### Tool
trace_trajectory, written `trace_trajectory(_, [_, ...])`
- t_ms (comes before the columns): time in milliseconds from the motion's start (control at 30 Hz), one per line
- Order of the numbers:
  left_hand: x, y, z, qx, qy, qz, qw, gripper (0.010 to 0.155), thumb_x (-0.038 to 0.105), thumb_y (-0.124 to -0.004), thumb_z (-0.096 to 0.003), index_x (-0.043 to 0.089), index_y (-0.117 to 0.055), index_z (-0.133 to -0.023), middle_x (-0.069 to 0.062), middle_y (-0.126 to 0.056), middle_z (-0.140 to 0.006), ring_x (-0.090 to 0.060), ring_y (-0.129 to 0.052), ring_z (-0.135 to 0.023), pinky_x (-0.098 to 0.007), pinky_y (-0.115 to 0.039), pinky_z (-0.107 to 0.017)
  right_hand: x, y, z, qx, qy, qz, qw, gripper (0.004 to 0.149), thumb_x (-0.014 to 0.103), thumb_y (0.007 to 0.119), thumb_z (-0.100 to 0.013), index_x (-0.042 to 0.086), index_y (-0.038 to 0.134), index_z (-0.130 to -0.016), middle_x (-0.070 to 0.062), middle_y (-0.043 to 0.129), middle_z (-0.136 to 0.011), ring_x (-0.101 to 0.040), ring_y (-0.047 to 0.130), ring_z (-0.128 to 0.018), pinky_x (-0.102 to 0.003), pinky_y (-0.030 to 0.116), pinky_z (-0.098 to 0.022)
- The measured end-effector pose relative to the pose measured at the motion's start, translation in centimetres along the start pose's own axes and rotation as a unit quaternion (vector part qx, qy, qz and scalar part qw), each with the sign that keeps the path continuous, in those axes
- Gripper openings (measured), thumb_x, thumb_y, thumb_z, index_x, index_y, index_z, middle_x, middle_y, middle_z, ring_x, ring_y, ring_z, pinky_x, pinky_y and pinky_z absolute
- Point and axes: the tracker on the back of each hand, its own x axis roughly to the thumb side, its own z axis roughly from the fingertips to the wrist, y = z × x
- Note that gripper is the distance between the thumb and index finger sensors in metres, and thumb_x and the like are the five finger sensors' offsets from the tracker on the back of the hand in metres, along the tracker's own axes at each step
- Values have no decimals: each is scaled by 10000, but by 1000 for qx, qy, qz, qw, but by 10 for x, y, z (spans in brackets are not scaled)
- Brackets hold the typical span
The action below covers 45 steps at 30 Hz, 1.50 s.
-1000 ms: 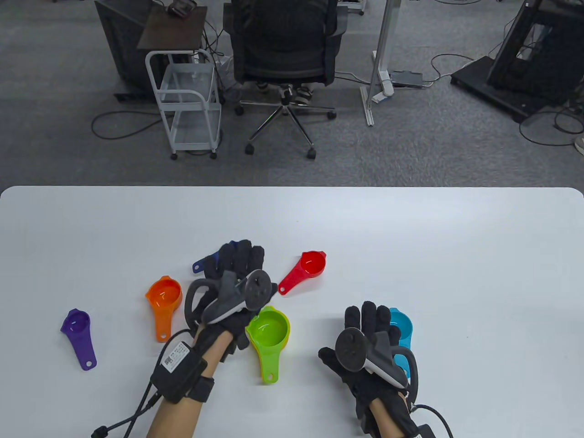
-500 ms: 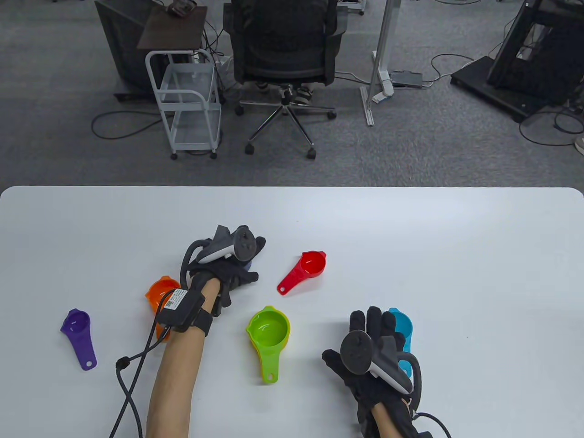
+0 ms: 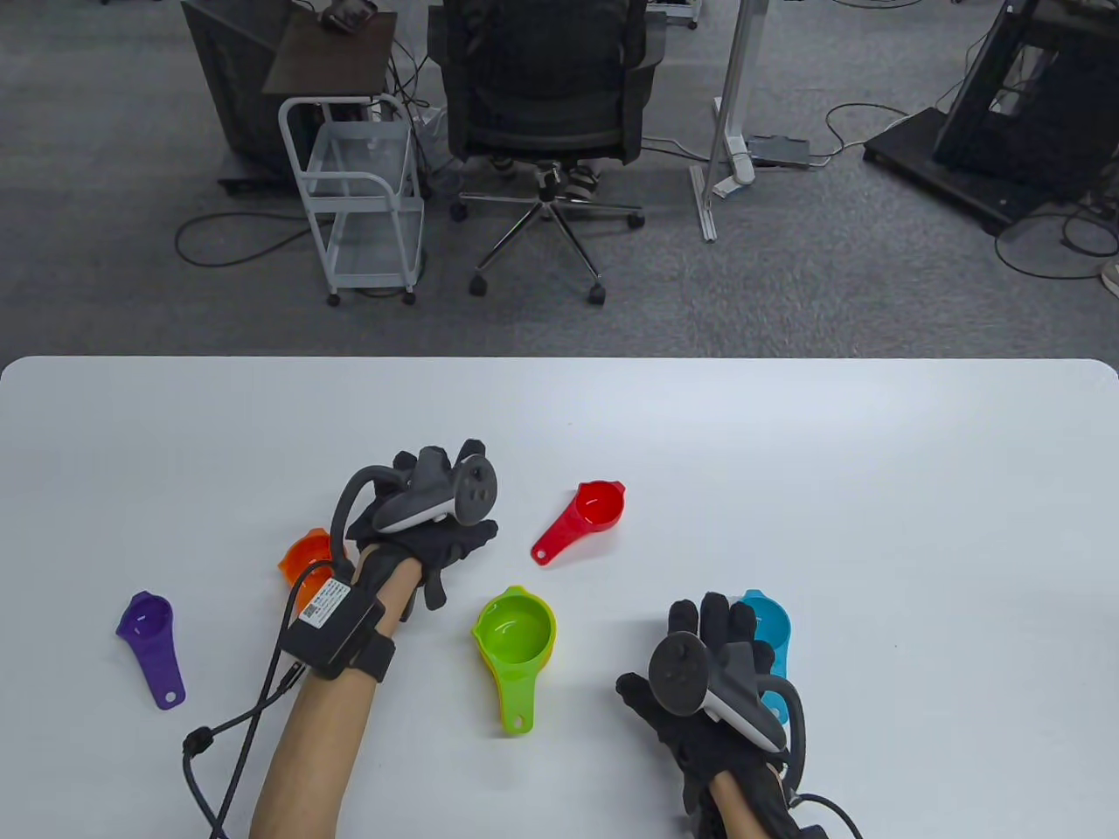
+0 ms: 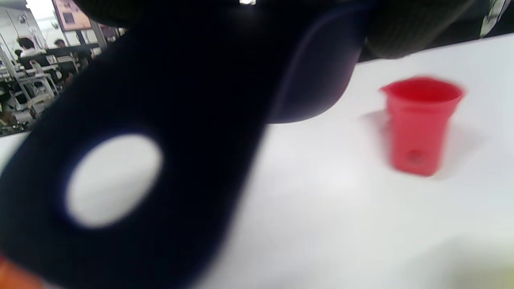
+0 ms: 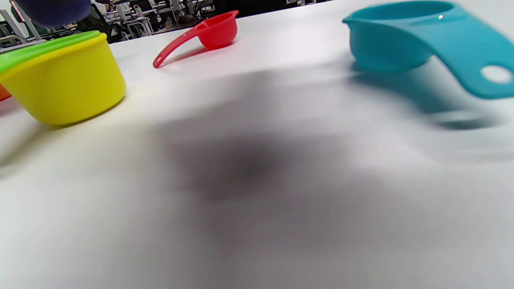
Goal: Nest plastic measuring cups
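Note:
My left hand (image 3: 434, 523) grips a dark blue measuring cup, which it hides in the table view. The left wrist view shows the cup's handle (image 4: 160, 120) with its hang hole, close to the camera and above the table. A green cup (image 3: 514, 631) sits nested in a yellow cup (image 5: 64, 80) at the centre front. A red cup (image 3: 590, 511), also in the left wrist view (image 4: 419, 124), lies right of my left hand. My right hand (image 3: 712, 642) is open with its fingers spread, just left of a teal cup (image 3: 769, 629), also in the right wrist view (image 5: 401, 36). I cannot tell if it touches the cup.
An orange cup (image 3: 304, 555) lies partly under my left wrist. A purple cup (image 3: 150, 638) lies at the far left. All stand on a white table (image 3: 787, 454). Beyond its far edge are an office chair (image 3: 546, 87) and a wire cart (image 3: 363, 192).
My left hand reached forward over the dark blue cup, closed on it, then drew slightly left and back with it. The cup's handle no longer shows on the table. My right hand barely moved.

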Motion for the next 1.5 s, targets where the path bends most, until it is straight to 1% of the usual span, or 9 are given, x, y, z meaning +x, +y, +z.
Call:
trace_trajectory(100, [15, 10, 35, 65, 28, 27, 997, 982, 727, -679, -518, 117, -302, -1189, -271, -546, -1090, -457, -676, -838, -706, -574, -642, 5, 0, 0, 1, -8, 8, 1000, 980, 635, 469, -545, -24, 39, -1128, -443, -78, -1093, -673, -21, -911, -805, 149, -642])
trace_trajectory(267, [44, 5, 71, 46, 54, 95, 993, 968, 709, -642, -549, 59, -316, -1187, -328, -514, -1066, -488, -630, -835, -759, -499, -626, 11, 1, 0, 4, -13, 26, 1000, 982, 637, 468, -546, -25, 37, -1128, -446, -79, -1093, -674, -20, -910, -806, 147, -641])
trace_trajectory(333, [57, -3, 81, 55, 96, 120, 987, 966, 700, -625, -559, 28, -316, -1180, -350, -487, -1067, -500, -622, -824, -757, -499, -615, 13, 0, 0, 4, -12, 31, 999, 984, 637, 468, -546, -27, 34, -1128, -445, -81, -1093, -674, -20, -910, -805, 146, -642])
trace_trajectory(400, [66, -11, 87, 60, 134, 153, 977, 978, 701, -598, -559, -3, -298, -1169, -389, -385, -1066, -499, -608, -820, -752, -501, -606, 13, 0, 1, 3, -10, 33, 999, 984, 637, 467, -546, -28, 35, -1128, -446, -80, -1092, -676, -20, -909, -806, 147, -641])
trace_trajectory(467, [76, -17, 85, 33, 138, 152, 978, 989, 700, -589, -560, -16, -278, -1166, -400, -284, -1050, -504, -573, -816, -753, -478, -601, 12, 0, 1, 6, -9, 31, 999, 985, 637, 466, -547, -31, 34, -1127, -448, -80, -1091, -678, -21, -907, -807, 148, -639])
trace_trajectory(633, [100, -26, 79, 6, 152, 122, 981, 993, 699, -574, -565, -29, -267, -1164, -374, -303, -1019, -506, -546, -821, -755, -455, -605, 10, 0, 0, 14, -4, 29, 999, 984, 637, 465, -548, -32, 33, -1127, -451, -80, -1089, -679, -19, -906, -807, 148, -637])
trace_trajectory(767, [111, -31, 72, -25, 158, 99, 982, 993, 691, -566, -567, -35, -244, -1162, -376, -285, -1006, -516, -517, -825, -764, -426, -607, 10, 0, 0, 16, -2, 29, 999, 984, 636, 465, -549, -35, 34, -1126, -455, -77, -1088, -682, -18, -904, -809, 149, -635])
trace_trajectory(1133, [115, -46, 65, -74, 165, 81, 980, 1002, 692, -553, -567, -40, -218, -1165, -362, -247, -1008, -522, -472, -830, -766, -385, -612, 8, 1, 1, 29, 5, 22, 999, 984, 634, 466, -550, -38, 36, -1126, -461, -77, -1083, -687, -16, -898, -810, 149, -631])
trace_trajectory(1500, [117, -54, 61, -85, 178, 68, 978, 1018, 705, -535, -559, -59, -229, -1158, -369, -265, -1004, -522, -478, -829, -770, -393, -609, 8, 2, 1, 40, 6, 22, 999, 981, 633, 465, -552, -40, 40, -1127, -464, -76, -1082, -689, -14, -896, -811, 148, -629])
